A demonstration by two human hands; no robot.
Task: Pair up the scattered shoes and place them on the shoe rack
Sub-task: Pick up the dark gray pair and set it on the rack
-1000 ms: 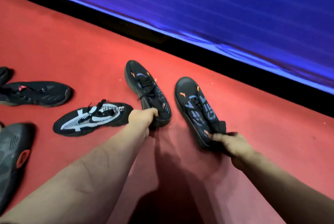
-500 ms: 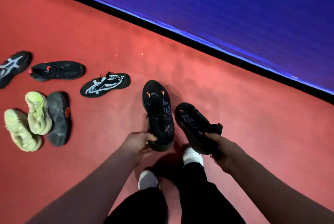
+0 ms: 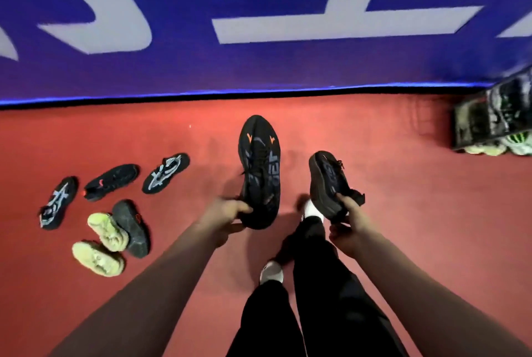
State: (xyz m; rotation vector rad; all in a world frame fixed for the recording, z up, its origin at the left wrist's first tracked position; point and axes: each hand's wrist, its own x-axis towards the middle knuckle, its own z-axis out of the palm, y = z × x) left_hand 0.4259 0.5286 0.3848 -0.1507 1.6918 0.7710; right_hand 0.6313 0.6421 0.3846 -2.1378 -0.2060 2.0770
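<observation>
Two matching black shoes are hanging off the floor: my left hand (image 3: 227, 212) is gripping one (image 3: 260, 172) by the heel, fingers closed, my right hand (image 3: 347, 220) clamping the other (image 3: 328, 181). I am carrying the pair; next, I judge, turning right toward the shoe rack (image 3: 495, 117).

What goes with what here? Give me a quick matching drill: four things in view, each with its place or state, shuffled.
Things:
1. black-and-orange shoe
2. yellow-green shoes
3. shoe rack
4. black shoe with red accent

Places or states:
A. far right, by the blue wall
B. held in the left hand
C. on the floor, sole down, between two black-and-white shoes
D. near left, beside an overturned dark shoe

Pairs: 1-B, 2-D, 3-A, 4-C
</observation>
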